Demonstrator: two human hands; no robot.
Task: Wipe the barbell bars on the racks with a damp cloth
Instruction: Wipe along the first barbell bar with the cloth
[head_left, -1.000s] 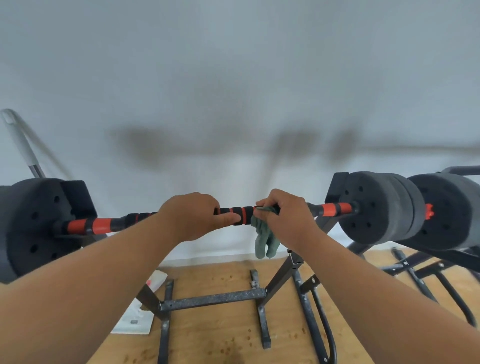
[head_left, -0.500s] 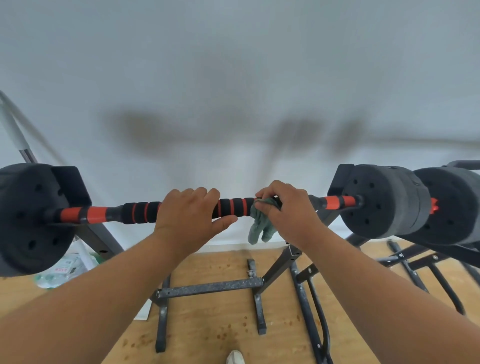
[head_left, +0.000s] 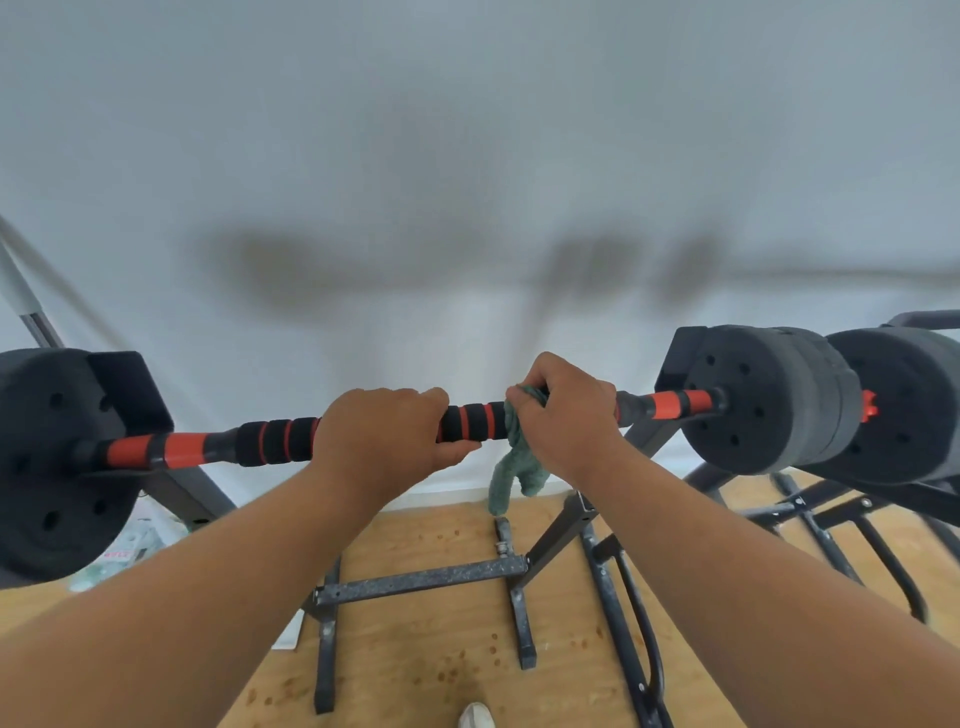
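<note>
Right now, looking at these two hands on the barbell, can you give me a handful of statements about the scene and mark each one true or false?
1. The right hand holds a green cloth against the bar. True.
2. The left hand holds a spray bottle. False: it grips the bar itself.
3. The bar lies on the floor. False: it rests up on a metal rack.
4. Part of the cloth hangs below the bar. True.
5. The weight plates are bright red. False: they are dark grey; the red is on the bar.
</note>
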